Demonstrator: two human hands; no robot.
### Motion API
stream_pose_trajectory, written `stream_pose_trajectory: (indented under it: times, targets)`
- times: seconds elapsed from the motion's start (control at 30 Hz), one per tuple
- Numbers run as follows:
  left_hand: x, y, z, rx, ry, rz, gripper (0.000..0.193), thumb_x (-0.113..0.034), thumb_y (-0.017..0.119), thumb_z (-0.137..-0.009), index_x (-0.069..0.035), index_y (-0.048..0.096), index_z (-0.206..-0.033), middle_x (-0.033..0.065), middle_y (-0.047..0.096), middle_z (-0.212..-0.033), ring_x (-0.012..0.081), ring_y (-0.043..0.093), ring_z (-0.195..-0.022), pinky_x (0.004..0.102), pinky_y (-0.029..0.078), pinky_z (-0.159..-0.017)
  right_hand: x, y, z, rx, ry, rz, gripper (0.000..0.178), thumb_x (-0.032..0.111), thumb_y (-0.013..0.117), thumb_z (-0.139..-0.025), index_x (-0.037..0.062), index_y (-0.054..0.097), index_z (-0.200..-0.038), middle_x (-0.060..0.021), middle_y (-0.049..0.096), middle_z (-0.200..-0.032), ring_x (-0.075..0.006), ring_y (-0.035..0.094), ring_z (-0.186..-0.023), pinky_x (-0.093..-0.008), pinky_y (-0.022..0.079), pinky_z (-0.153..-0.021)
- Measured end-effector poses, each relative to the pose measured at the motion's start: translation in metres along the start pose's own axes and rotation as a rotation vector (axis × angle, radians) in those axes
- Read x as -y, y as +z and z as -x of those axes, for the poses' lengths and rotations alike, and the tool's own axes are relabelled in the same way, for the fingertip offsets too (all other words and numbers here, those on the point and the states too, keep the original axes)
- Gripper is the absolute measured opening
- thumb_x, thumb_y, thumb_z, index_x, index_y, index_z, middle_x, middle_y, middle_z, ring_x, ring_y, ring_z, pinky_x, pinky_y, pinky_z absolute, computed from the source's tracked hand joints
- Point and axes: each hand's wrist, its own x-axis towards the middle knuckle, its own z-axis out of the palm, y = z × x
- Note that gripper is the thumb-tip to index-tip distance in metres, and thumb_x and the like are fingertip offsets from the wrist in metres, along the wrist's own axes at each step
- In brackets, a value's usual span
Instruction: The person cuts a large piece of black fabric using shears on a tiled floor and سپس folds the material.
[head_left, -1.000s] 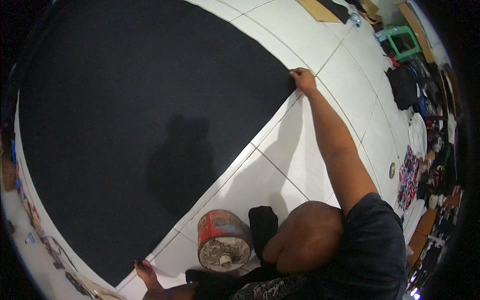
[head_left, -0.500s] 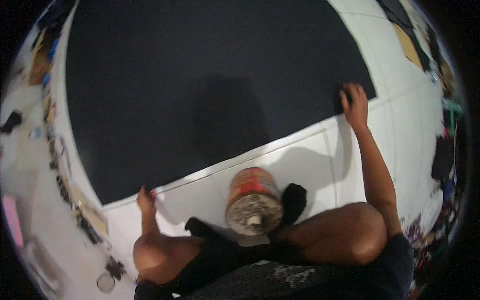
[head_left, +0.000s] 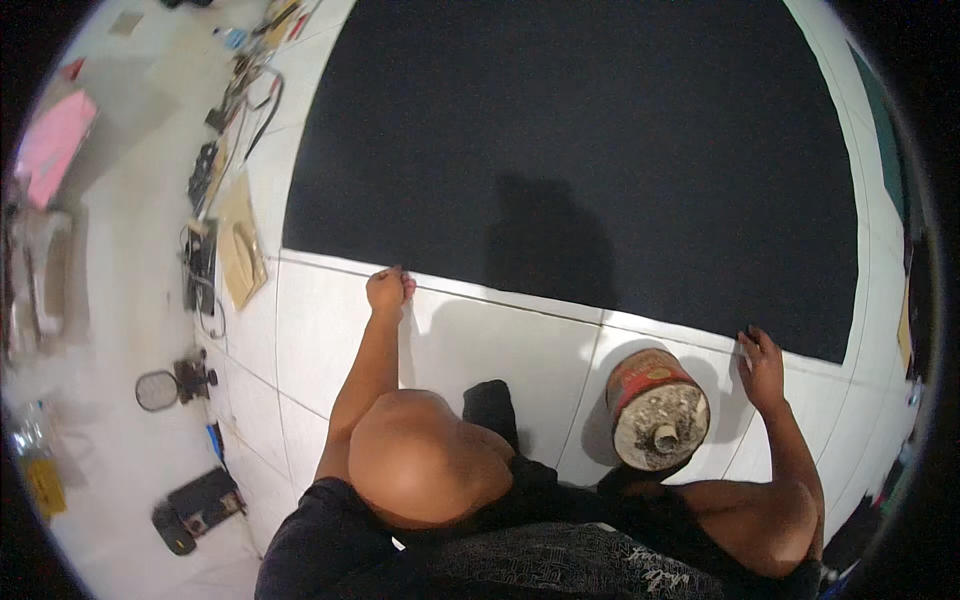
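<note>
A large black sheet, seemingly cloth (head_left: 430,140), lies flat before me with a thin pale strip along its near edge. My left hand (head_left: 390,288) is closed at that edge, a short way in from the near left corner, its fingertips pinching the border. Near the right corner, my right hand (head_left: 762,368) rests its outstretched fingers on the edge, with the thumb apart from them. Between my knees, closer to the right one, stands a worn reddish can (head_left: 660,420) with a crusted top and a short pale knob.
White floor tiles (head_left: 500,345) surround the sheet. Along the left lie a tan paper piece (head_left: 242,245), cables, a black device (head_left: 198,508), a round-framed object (head_left: 157,391) and a pink item (head_left: 57,145). Several things crowd the right rim, too dark to name.
The view has turned, so the sheet's near edge now slopes down to the right. My right hand has slid back from on the sheet to its edge. The left stays at the near edge.
</note>
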Motion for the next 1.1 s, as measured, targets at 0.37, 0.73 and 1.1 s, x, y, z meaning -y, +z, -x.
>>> stream_pose_trajectory:
  times: [0.37, 0.73, 1.1]
  targets:
    - [0.028, -0.008, -0.010, -0.026, 0.079, 0.164, 0.013, -0.005, 0.067, -0.087, 0.001, 0.056, -0.081, 0.0065, 0.058, -0.063, 0.0130, 0.054, -0.048, 0.0262, 0.046, -0.041, 0.177, -0.108, -0.015, 0.734, -0.508, 0.061, 0.049, 0.050, 0.077, -0.072, 0.0054, 0.069, -0.089, -0.0148, 0.069, -0.087, -0.0323, 0.068, -0.087, -0.0452, 0.053, -0.076]
    - [0.031, -0.014, -0.029, -0.019, 0.165, -0.020, 0.008, -0.009, 0.065, -0.088, -0.001, 0.064, -0.088, 0.0041, 0.056, -0.062, 0.0132, 0.055, -0.049, 0.0282, 0.048, -0.041, 0.161, -0.077, 0.008, 0.380, -0.176, -0.139, 0.048, 0.050, 0.073, -0.076, 0.0054, 0.062, -0.092, -0.0186, 0.069, -0.086, -0.0337, 0.071, -0.075, -0.0421, 0.058, -0.070]
    - [0.040, -0.023, -0.034, 0.007, 0.147, -0.034, 0.039, -0.018, 0.070, -0.089, -0.010, 0.042, -0.062, 0.0031, 0.048, -0.054, 0.0132, 0.045, -0.041, 0.0285, 0.040, -0.036, 0.138, -0.094, -0.080, -0.254, -0.079, -0.204, 0.044, 0.049, 0.072, -0.078, 0.0062, 0.061, -0.077, -0.0171, 0.063, -0.061, -0.0336, 0.066, -0.056, -0.0433, 0.053, -0.050]
